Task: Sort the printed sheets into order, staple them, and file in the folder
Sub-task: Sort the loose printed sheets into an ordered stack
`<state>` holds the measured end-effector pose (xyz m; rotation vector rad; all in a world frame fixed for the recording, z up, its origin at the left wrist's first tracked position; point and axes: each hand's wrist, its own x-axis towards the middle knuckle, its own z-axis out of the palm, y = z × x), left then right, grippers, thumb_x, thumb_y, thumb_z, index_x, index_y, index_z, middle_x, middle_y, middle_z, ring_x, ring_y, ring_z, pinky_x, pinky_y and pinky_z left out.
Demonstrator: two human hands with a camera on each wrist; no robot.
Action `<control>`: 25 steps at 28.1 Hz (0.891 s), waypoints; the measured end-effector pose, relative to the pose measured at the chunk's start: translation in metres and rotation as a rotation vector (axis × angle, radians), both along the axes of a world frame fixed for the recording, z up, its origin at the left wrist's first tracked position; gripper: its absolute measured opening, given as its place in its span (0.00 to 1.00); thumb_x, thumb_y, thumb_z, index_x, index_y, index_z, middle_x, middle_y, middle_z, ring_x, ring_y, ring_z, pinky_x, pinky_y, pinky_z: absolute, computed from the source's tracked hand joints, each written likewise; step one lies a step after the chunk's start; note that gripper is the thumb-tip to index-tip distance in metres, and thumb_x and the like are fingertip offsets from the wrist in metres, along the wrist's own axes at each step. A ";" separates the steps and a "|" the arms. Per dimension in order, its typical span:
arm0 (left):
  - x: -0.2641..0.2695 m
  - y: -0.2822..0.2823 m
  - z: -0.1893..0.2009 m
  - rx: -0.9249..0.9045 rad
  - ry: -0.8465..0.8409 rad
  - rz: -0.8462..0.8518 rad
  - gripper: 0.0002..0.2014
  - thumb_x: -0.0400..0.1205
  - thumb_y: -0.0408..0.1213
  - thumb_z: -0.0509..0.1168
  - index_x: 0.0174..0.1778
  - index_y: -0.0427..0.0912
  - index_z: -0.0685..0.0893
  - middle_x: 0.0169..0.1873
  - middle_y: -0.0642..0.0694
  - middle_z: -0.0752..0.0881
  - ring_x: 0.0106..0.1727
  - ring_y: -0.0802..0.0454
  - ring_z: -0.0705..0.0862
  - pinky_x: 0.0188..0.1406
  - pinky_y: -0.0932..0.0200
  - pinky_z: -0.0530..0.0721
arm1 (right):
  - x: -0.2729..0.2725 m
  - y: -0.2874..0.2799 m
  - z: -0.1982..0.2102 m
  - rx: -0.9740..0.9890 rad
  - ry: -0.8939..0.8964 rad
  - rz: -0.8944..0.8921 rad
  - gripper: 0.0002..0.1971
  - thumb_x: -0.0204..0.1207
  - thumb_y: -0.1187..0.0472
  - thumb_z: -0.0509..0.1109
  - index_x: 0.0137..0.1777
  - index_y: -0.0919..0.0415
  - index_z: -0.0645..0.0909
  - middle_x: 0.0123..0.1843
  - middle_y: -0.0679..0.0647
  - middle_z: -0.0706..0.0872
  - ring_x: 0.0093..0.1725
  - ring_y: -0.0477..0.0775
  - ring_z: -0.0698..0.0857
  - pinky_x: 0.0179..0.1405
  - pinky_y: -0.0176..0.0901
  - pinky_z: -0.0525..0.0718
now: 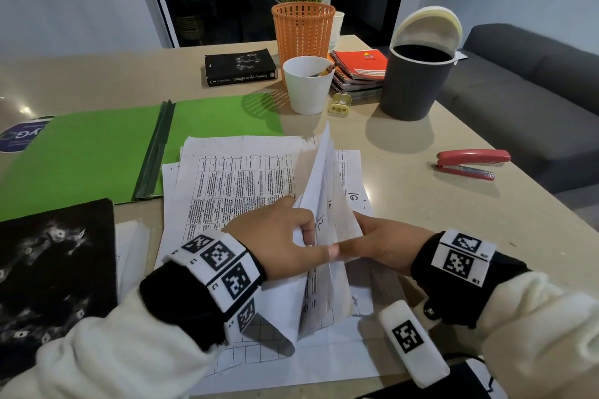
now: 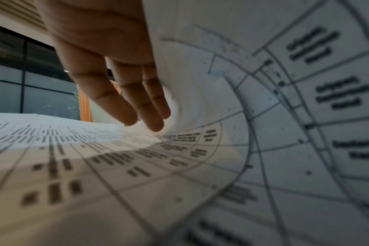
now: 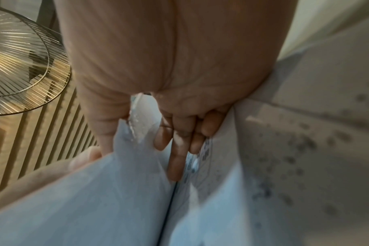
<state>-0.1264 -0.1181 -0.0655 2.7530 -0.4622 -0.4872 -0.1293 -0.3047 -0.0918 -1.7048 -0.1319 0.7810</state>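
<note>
On the beige desk [image 1: 421,204], the pile of white printed sheets with tables of small text [image 1: 233,178] lies near the front edge, in the middle. The left hand [image 1: 275,236] pinches several lifted sheets between thumb and curled fingers [image 2: 124,99], so they stand up from the pile like an open fan. The right hand [image 1: 379,246] grips the same lifted sheets from the other side, and its fingers [image 3: 177,158] lie between the pages. The open green cardboard folder [image 1: 97,152] lies flat toward the left edge, just beside the pile. The red metal stapler [image 1: 470,163] rests near the right edge, well apart from the sheets.
</note>
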 end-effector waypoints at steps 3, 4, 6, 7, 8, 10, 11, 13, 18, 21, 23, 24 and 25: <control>-0.001 -0.001 0.002 -0.008 -0.011 -0.007 0.22 0.69 0.70 0.60 0.42 0.55 0.78 0.52 0.63 0.72 0.60 0.58 0.77 0.50 0.57 0.72 | 0.001 0.000 -0.001 0.018 0.006 0.003 0.27 0.72 0.63 0.74 0.68 0.45 0.72 0.64 0.48 0.86 0.64 0.45 0.84 0.68 0.41 0.79; 0.000 -0.001 0.001 -0.014 -0.007 -0.009 0.22 0.69 0.70 0.59 0.41 0.55 0.78 0.52 0.63 0.72 0.60 0.58 0.77 0.51 0.57 0.72 | 0.001 0.000 -0.001 0.018 0.007 0.003 0.26 0.71 0.61 0.75 0.68 0.44 0.72 0.64 0.47 0.86 0.64 0.45 0.84 0.67 0.40 0.79; 0.002 0.000 0.001 -0.023 0.016 -0.010 0.21 0.69 0.70 0.60 0.41 0.56 0.78 0.59 0.61 0.73 0.64 0.58 0.76 0.55 0.56 0.73 | 0.001 0.000 -0.002 0.012 0.010 -0.008 0.26 0.69 0.59 0.75 0.66 0.44 0.73 0.63 0.46 0.86 0.63 0.44 0.84 0.67 0.40 0.79; 0.002 0.001 0.001 -0.028 0.025 -0.009 0.19 0.70 0.69 0.61 0.40 0.57 0.78 0.61 0.60 0.73 0.64 0.58 0.75 0.57 0.55 0.73 | 0.001 0.000 -0.003 0.008 0.015 -0.016 0.27 0.68 0.59 0.75 0.66 0.44 0.73 0.63 0.46 0.87 0.63 0.45 0.85 0.67 0.40 0.79; 0.002 0.001 0.002 -0.034 0.029 -0.007 0.16 0.71 0.66 0.62 0.40 0.57 0.78 0.61 0.60 0.72 0.63 0.57 0.75 0.59 0.55 0.74 | 0.001 0.000 -0.004 0.005 0.021 -0.027 0.26 0.68 0.60 0.75 0.66 0.45 0.74 0.61 0.46 0.87 0.62 0.45 0.85 0.66 0.40 0.80; 0.002 0.002 0.003 -0.052 0.028 -0.005 0.10 0.74 0.58 0.63 0.41 0.57 0.79 0.61 0.62 0.72 0.63 0.56 0.76 0.63 0.54 0.73 | 0.001 -0.002 -0.004 0.004 0.036 -0.053 0.23 0.73 0.65 0.74 0.64 0.46 0.75 0.58 0.46 0.89 0.57 0.43 0.87 0.59 0.35 0.82; 0.003 0.002 0.004 -0.061 0.027 -0.003 0.08 0.75 0.55 0.63 0.42 0.56 0.79 0.61 0.60 0.72 0.64 0.55 0.76 0.63 0.54 0.73 | 0.000 -0.002 -0.004 0.007 0.045 -0.061 0.21 0.75 0.67 0.72 0.63 0.46 0.75 0.56 0.44 0.89 0.54 0.41 0.88 0.55 0.32 0.83; 0.004 0.002 0.004 -0.066 0.033 0.004 0.09 0.76 0.54 0.63 0.44 0.55 0.80 0.64 0.56 0.72 0.68 0.54 0.74 0.64 0.55 0.70 | 0.000 -0.003 -0.003 0.001 0.048 -0.068 0.19 0.76 0.68 0.69 0.60 0.45 0.76 0.52 0.42 0.89 0.50 0.36 0.88 0.48 0.26 0.83; 0.002 0.002 0.005 -0.043 0.022 -0.004 0.07 0.77 0.54 0.63 0.42 0.55 0.78 0.58 0.57 0.74 0.66 0.52 0.75 0.59 0.57 0.71 | -0.001 -0.001 -0.001 -0.028 0.058 -0.084 0.17 0.76 0.66 0.70 0.57 0.44 0.77 0.54 0.42 0.89 0.55 0.39 0.87 0.56 0.32 0.82; 0.000 0.002 0.006 -0.041 -0.027 -0.024 0.05 0.75 0.51 0.63 0.42 0.57 0.75 0.44 0.57 0.72 0.49 0.55 0.77 0.47 0.58 0.73 | -0.001 0.000 0.000 -0.029 0.061 -0.096 0.19 0.76 0.66 0.70 0.62 0.46 0.77 0.56 0.44 0.89 0.57 0.43 0.86 0.61 0.36 0.81; 0.000 0.003 0.007 -0.068 -0.011 -0.033 0.12 0.75 0.49 0.64 0.53 0.62 0.73 0.47 0.60 0.73 0.46 0.57 0.77 0.47 0.58 0.74 | -0.002 0.000 0.001 -0.037 0.057 -0.083 0.19 0.76 0.66 0.70 0.63 0.46 0.76 0.56 0.44 0.89 0.58 0.44 0.86 0.63 0.37 0.80; 0.001 0.003 0.008 -0.089 0.002 -0.043 0.19 0.75 0.46 0.64 0.61 0.64 0.69 0.50 0.62 0.72 0.45 0.58 0.76 0.47 0.59 0.74 | -0.002 -0.001 0.001 -0.037 0.059 -0.080 0.18 0.76 0.66 0.70 0.61 0.45 0.77 0.55 0.43 0.89 0.56 0.42 0.87 0.62 0.36 0.80; 0.002 0.004 0.009 -0.103 0.013 -0.055 0.25 0.75 0.43 0.63 0.66 0.66 0.65 0.52 0.63 0.71 0.45 0.58 0.76 0.48 0.60 0.73 | -0.002 -0.001 0.002 -0.037 0.062 -0.081 0.17 0.76 0.66 0.70 0.59 0.44 0.77 0.53 0.43 0.90 0.55 0.42 0.87 0.60 0.34 0.81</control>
